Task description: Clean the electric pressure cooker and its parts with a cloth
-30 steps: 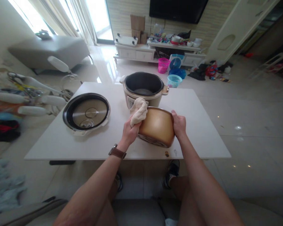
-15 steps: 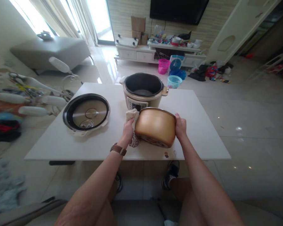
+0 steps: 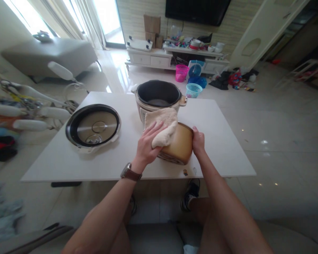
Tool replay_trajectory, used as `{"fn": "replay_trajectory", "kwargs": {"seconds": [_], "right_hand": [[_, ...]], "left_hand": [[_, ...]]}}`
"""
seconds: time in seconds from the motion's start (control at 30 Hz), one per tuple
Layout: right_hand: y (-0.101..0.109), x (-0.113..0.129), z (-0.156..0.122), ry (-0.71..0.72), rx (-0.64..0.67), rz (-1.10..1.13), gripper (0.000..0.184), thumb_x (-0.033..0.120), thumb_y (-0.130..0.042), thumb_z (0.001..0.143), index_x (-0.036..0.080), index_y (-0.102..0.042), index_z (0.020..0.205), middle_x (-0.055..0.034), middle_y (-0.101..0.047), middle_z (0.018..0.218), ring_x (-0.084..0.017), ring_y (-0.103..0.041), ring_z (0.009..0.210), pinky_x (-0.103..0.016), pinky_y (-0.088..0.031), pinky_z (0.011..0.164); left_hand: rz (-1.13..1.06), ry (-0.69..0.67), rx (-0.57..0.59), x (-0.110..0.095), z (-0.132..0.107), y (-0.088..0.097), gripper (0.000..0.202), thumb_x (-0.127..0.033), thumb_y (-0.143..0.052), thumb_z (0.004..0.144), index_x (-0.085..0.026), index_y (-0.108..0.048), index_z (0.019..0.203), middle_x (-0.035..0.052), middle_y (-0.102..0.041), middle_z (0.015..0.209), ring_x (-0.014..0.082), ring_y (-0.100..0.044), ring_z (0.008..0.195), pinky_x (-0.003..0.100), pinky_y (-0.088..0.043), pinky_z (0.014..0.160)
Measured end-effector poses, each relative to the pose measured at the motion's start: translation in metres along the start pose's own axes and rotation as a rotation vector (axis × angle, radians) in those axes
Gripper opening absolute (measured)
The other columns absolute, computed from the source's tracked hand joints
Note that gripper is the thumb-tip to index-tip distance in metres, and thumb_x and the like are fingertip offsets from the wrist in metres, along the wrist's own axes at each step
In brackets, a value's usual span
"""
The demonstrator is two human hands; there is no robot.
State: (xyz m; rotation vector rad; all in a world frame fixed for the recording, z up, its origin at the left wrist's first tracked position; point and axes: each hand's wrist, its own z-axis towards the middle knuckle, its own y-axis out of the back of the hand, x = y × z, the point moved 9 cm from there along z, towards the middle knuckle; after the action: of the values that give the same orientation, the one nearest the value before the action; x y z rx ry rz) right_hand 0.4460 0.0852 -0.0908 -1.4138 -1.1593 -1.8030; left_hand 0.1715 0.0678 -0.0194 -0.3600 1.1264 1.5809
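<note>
A gold-coloured inner pot is tilted over the front half of the table, its base towards me. My right hand grips its rim at the right side. With my left hand I hold a beige cloth against the pot's outer wall, fingers laid over the fabric. The cloth covers the pot's left part and upper edge. Just behind stands the pressure cooker body, open on top with a dark inside; the cloth hides most of its front panel. The cooker lid lies upside down to the left.
All this is on a white table. A small sticker is near its front edge. White-padded rods stand close to the table's left side. On the floor beyond are a pink basket and a light blue basket.
My left hand has moved from the pot's left side up and right, bringing the cloth across its outer wall. My right hand keeps its hold on the rim.
</note>
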Motion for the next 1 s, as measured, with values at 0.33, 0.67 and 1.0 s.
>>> {"fn": "replay_trajectory", "kwargs": {"seconds": [0.33,0.67,1.0], "right_hand": [[0.009,-0.001,0.004,-0.031,-0.069,-0.046,0.064,0.08,-0.045,0.094,0.03,-0.027,0.06,0.0057,-0.026,0.054,-0.013,-0.027,0.058,-0.03,-0.023,0.051],[0.018,0.06,-0.001,0.212,-0.072,-0.139,0.058,0.071,-0.054,0.092,0.027,-0.034,0.059,0.004,-0.03,0.058,-0.013,-0.032,0.06,-0.032,-0.028,0.057],[0.019,0.05,-0.003,0.118,-0.051,-0.217,0.074,0.086,-0.052,0.089,0.028,-0.028,0.052,0.0042,-0.024,0.051,-0.01,-0.023,0.05,-0.032,-0.017,0.049]], "left_hand": [[-0.706,0.814,-0.485,0.125,-0.038,-0.012,0.046,-0.049,-0.075,0.08,-0.014,-0.083,0.108,0.0113,-0.084,0.113,0.037,-0.074,0.121,0.051,-0.058,0.11],[-0.365,0.3,-0.197,0.045,-0.005,-0.008,0.051,-0.05,-0.076,0.091,-0.022,-0.081,0.134,0.0116,-0.074,0.148,0.0393,-0.06,0.148,0.055,-0.04,0.131],[-0.269,0.067,-0.055,0.014,-0.003,-0.014,0.063,-0.05,-0.073,0.091,-0.025,-0.073,0.149,0.0085,-0.06,0.166,0.0379,-0.045,0.162,0.054,-0.032,0.136]]}}
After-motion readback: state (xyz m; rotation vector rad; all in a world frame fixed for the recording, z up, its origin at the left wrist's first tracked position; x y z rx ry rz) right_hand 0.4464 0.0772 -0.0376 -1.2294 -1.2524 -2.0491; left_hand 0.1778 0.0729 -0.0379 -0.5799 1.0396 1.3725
